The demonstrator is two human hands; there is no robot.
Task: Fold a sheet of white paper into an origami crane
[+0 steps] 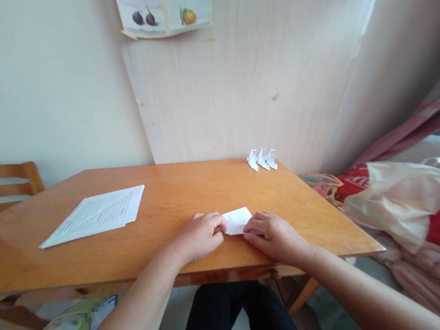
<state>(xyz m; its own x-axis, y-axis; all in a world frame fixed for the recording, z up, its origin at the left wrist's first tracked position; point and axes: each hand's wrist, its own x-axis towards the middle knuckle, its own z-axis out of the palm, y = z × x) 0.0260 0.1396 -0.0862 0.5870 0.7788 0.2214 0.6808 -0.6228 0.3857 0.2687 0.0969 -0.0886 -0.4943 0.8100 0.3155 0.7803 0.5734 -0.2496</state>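
Note:
A small folded piece of white paper [238,221] lies on the wooden table near its front edge, between my two hands. My left hand [204,234] rests on the tabletop with curled fingers, pinching the paper's left edge. On the other side, my right hand [273,234] has its thumb and fingers closed at the paper's lower right corner. The paper's upper edge comes to a blunt angle, and its face looks blank. My fingers hide both of its ends.
Three small folded-paper figures [261,159] stand at the table's back right corner. Printed sheets [97,215] lie stacked on the left of the wooden table [176,189]. A wooden chair [6,183] stands at far left. Bags [396,201] are piled beyond the right edge.

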